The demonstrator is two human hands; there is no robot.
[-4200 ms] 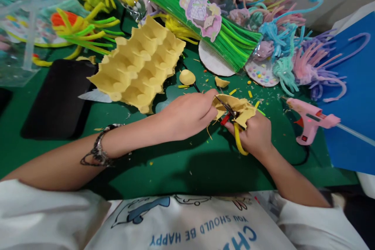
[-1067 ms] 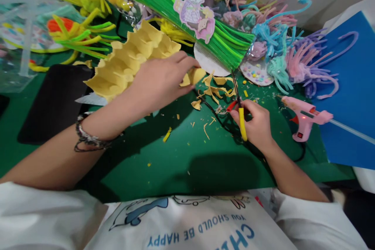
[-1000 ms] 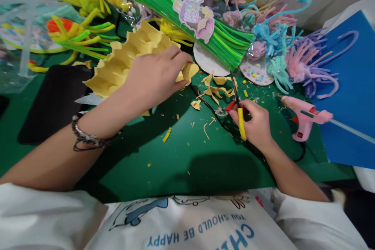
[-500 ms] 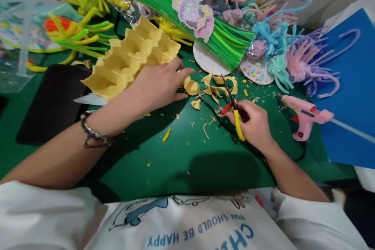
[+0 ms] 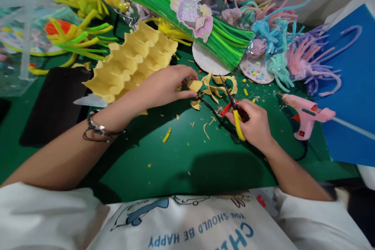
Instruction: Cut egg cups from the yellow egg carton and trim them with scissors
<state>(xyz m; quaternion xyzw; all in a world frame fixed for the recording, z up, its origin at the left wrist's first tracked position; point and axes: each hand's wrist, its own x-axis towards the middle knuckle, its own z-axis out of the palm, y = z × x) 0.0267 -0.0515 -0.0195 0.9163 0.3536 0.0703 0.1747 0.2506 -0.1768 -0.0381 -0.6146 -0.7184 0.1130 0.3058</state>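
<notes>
My left hand (image 5: 170,86) has its fingers and thumb around a small yellow carton cup (image 5: 194,85), just right of the yellow egg carton (image 5: 131,62). In my right hand (image 5: 254,123) are scissors with yellow and black handles (image 5: 238,125), their narrow blades pointing up and away from me. Curled yellow carton scraps (image 5: 215,88) lie between the hands, near the blade tips. A red-handled tool (image 5: 225,109) rests beside my right fingers, partly hidden.
A pink glue gun (image 5: 306,115) lies at the right by a blue sheet (image 5: 351,97). Green pipe cleaners (image 5: 187,15) in a bag lie behind, near pastel pipe-cleaner bundles (image 5: 274,39). A black tablet-like object (image 5: 55,105) sits at the left.
My left hand has come off the egg carton's edge and closed round the small cup, which is now tilted. The carton has shifted slightly. My right hand stays nearly still.
</notes>
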